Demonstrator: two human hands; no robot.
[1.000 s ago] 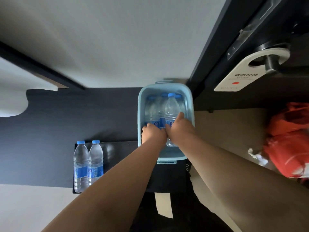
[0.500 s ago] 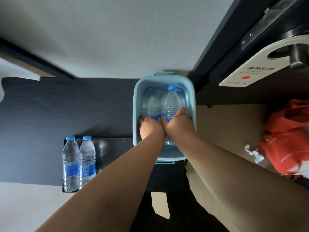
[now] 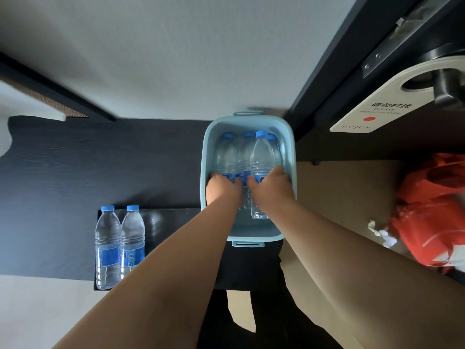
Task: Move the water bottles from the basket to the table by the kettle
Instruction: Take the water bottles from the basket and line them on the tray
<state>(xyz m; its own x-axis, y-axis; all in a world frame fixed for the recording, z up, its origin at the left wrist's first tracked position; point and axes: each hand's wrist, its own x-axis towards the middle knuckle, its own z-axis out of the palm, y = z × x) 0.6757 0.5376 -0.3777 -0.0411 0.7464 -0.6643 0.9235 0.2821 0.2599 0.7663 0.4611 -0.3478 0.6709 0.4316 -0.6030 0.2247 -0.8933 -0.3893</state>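
Note:
A light blue basket (image 3: pixel 289 137) stands on the floor and holds several clear water bottles with blue caps. Both my hands reach into it. My left hand (image 3: pixel 221 190) is closed around the leftmost bottle (image 3: pixel 226 154) at its blue label. My right hand (image 3: pixel 273 187) grips a raised bottle (image 3: pixel 261 157) that stands higher than the others. Two more water bottles (image 3: pixel 119 245) lie side by side on a black tray (image 3: pixel 166 220) on the dark table at the lower left. No kettle is in view.
A dark table surface (image 3: pixel 88 167) spans the left and middle. A door with a white do-not-disturb hanger (image 3: pixel 372 114) rises at the right. A red bag (image 3: pixel 432 210) and crumpled white paper (image 3: pixel 380 233) lie on the tan floor.
My hands have closed more firmly around the bottles in the basket, and the right-hand bottle sits slightly higher. The view has shifted a little.

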